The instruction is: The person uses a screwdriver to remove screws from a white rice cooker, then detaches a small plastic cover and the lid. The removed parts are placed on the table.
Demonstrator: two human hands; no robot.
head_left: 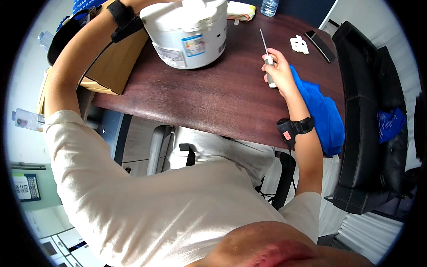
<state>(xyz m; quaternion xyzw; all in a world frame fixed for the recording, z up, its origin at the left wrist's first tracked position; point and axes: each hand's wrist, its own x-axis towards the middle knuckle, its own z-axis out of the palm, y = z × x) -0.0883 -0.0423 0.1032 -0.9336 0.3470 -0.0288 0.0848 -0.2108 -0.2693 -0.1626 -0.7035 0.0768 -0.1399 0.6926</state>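
Observation:
My right hand (279,73) is closed around a screwdriver (269,71) with a grey and white handle, its thin metal shaft pointing away from me. Left of it on the dark wooden table (195,98) is a white rice cooker (189,42) with a blue-edged label on its side. Only a sliver of my left hand (149,2) shows at the upper edge, by the top of the cooker; its fingers are out of sight. Right of the screwdriver lies a small white plastic part (299,45) with holes.
A blue cloth (322,111) lies under my right forearm. Beyond the white part is a dark phone (320,46). A folded towel (241,11) and a water bottle (269,7) are at the back. At the left stands a cardboard box (111,66); a black sofa (362,120) is at the right.

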